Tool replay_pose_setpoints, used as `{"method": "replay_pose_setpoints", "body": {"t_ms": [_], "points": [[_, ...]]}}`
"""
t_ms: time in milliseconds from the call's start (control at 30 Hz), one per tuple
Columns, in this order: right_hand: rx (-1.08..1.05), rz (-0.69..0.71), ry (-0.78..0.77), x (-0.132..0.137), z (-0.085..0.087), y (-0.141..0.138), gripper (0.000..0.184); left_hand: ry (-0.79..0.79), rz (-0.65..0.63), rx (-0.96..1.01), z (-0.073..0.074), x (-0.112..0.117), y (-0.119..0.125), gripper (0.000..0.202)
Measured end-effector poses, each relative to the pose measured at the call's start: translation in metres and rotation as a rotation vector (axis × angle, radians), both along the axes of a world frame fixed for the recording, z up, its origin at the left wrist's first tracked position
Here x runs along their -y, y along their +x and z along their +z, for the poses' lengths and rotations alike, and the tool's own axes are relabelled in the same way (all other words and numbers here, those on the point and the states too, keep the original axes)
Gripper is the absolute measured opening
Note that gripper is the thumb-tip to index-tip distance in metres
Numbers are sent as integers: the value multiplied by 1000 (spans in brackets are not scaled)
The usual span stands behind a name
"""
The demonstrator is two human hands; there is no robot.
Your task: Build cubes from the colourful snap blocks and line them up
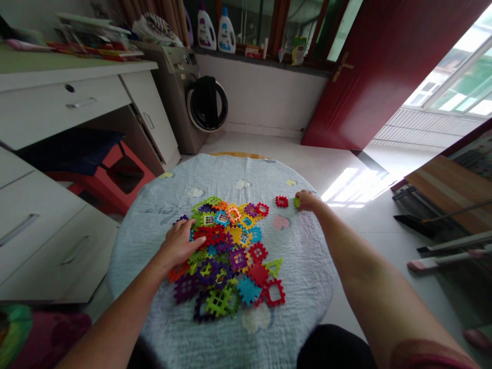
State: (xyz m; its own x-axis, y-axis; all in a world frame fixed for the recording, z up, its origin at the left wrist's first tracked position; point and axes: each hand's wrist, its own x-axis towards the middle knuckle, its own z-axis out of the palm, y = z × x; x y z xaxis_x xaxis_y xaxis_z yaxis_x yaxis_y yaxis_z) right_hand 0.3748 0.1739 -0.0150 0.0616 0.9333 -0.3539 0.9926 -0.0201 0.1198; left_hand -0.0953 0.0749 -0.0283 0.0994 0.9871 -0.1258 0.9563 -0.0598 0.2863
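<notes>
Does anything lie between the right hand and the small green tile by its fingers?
Nothing visible does: the right hand touches the green tile, and the lone red tile lies off to its left, apart.

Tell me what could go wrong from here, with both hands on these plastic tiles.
1. The right hand touches a green tile right at the rim of the quilted cover. A nudge could tip it over the edge.
2. The left hand rests on the loose tile pile. A careless sweep might scatter pieces toward the near rim.
3. The lone red tile lies just beside the right hand and could get knocked.
</notes>
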Motion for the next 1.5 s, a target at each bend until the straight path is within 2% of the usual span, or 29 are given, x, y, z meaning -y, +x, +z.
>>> {"method": "replay_pose_setpoints", "body": {"t_ms": [167, 333, 400, 500, 633, 900, 1000, 1133, 1200, 1300, 1400, 1500], "points": [[11, -5, 2, 2, 7, -3, 65, -6, -2, -3, 0, 0, 0, 73], [-114, 76, 101, 2, 9, -35, 74, -14, -7, -3, 0, 0, 0, 74], [-147, 124, 110, 1, 6, -50, 68, -15, -2, -3, 0, 0, 0, 74], [-138, 149, 95, -1, 1, -63, 48, -11, 7, 5, 0, 0, 0, 74], [-137, 160, 93, -5, -1, -64, 40, -11, -4, 21, -1, 0, -2, 74], [-133, 157, 88, -7, -1, -61, 46, -4, -6, 27, -1, 0, -2, 72], [-136, 133, 122, -3, 1, -69, 56, 17, 48, -6, 0, 0, 0, 71], [-317, 184, 229, 8, 2, -103, 59, -52, 74, -28, 3, -2, 2, 72], [-390, 189, 214, 18, -1, -125, 53, -79, 39, -19, 4, -3, 3, 71], [-381, 130, 163, 35, -7, -153, 42, -62, -7, -10, 4, -2, 4, 69], [-378, 138, 185, 52, -10, -169, 33, -46, -27, 15, 2, 1, 4, 70], [-419, 234, 191, 69, -8, -175, 35, -45, -28, 58, 1, 3, 6, 69]]}}
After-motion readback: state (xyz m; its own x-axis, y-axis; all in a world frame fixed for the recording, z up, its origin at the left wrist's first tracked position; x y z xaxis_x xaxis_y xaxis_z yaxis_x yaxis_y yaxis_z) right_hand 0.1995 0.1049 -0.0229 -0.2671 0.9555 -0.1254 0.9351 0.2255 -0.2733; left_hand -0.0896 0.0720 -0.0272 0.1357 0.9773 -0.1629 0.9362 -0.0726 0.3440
